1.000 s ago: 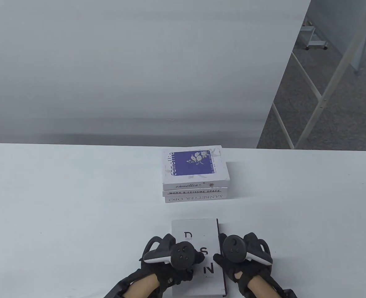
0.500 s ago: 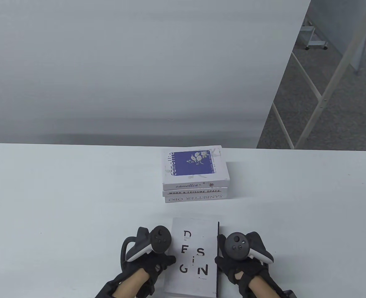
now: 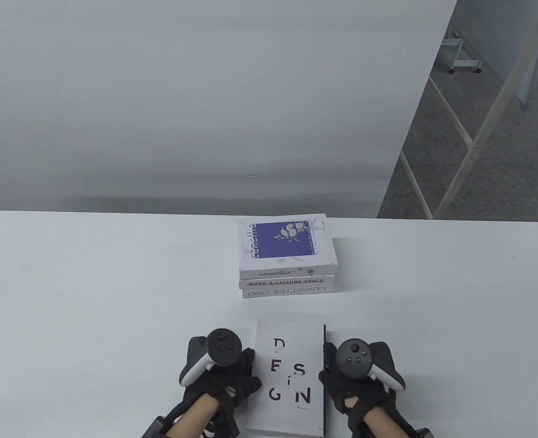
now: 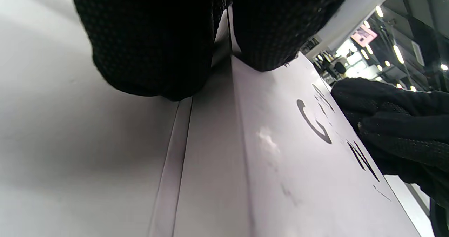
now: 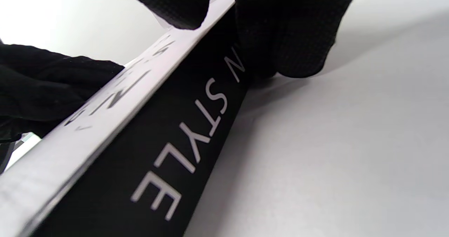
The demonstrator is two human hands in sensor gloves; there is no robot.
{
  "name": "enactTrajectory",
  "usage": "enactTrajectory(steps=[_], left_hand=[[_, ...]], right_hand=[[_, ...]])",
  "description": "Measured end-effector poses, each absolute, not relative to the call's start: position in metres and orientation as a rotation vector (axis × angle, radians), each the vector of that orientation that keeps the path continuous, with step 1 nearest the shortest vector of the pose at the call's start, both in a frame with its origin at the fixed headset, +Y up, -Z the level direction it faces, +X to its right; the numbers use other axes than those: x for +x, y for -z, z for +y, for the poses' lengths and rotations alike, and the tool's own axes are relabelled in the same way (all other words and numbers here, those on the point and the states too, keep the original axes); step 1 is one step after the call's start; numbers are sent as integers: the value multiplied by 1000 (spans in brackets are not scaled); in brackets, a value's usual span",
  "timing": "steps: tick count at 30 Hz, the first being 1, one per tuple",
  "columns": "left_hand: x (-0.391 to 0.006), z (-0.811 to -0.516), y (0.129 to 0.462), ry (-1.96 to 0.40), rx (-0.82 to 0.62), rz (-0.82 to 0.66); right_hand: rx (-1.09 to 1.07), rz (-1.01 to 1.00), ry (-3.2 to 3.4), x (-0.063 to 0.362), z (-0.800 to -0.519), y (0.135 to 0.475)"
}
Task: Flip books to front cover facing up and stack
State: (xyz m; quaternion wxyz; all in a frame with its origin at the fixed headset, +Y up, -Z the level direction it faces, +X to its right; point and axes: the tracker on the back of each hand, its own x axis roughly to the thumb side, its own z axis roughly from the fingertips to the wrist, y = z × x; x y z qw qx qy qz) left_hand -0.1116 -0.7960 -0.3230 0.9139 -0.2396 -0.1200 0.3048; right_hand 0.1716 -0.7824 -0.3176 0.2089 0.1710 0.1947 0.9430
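A white book with "DESIGN" on its cover [image 3: 292, 365] lies cover up at the table's front edge. My left hand [image 3: 250, 367] holds its left edge, and in the left wrist view my fingers [image 4: 151, 37] sit at that edge of the cover [image 4: 298, 152]. My right hand [image 3: 327, 365] holds the black spine on the right; in the right wrist view my fingers [image 5: 287, 30] press the spine [image 5: 168, 152] and one lies over the top edge. A stack of three books [image 3: 287, 255] with the blue "camellia" cover on top stands behind.
The white table [image 3: 114, 296] stretches to both sides of the books. A white panel [image 3: 205, 114] stands behind the table's far edge. A metal frame [image 3: 474, 137] and floor show at the far right.
My left hand has slid off the cover to the book's left edge, uncovering the full "DESIGN" lettering. The book has shifted slightly right. My right hand has stayed at the spine.
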Motion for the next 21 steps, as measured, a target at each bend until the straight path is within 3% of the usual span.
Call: enactTrajectory(steps=[10, 16, 21], left_hand=[[-123, -804, 329, -747, -537, -259], [-132, -804, 332, -728, -538, -244], [-135, -803, 334, -678, -523, -244]], right_hand=[[504, 98, -2689, 164, -756, 300], [723, -61, -2670, 154, -749, 290], [874, -63, -2638, 149, -748, 286]])
